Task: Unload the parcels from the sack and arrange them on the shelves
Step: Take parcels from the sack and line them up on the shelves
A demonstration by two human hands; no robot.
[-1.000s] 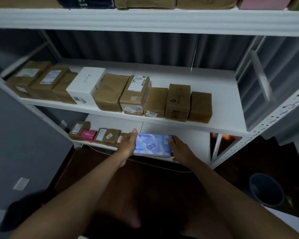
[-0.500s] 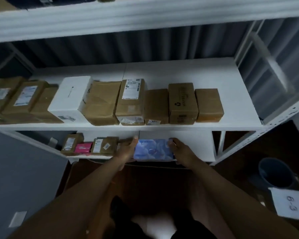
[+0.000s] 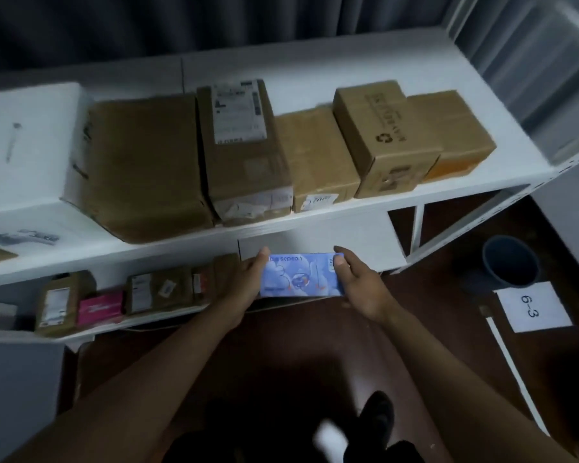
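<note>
Blue printed flat parcel (image 3: 301,275) lies long axis parallel to the white lower shelf's (image 3: 315,243) front edge, gripped at its ends by left hand (image 3: 246,283) and right hand (image 3: 360,285).

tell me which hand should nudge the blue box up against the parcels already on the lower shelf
Right. The right hand grips the blue box's far end from the brown parcels; the left hand sits between them.

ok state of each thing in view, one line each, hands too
blue parcel: flat at the lower shelf's front edge, held at both ends
left hand: grips the parcel's left end
right hand: grips its right end
brown boxes: closed, in a row on the middle shelf
pink parcel: lying on the lower shelf
bucket: upright on the floor
</note>
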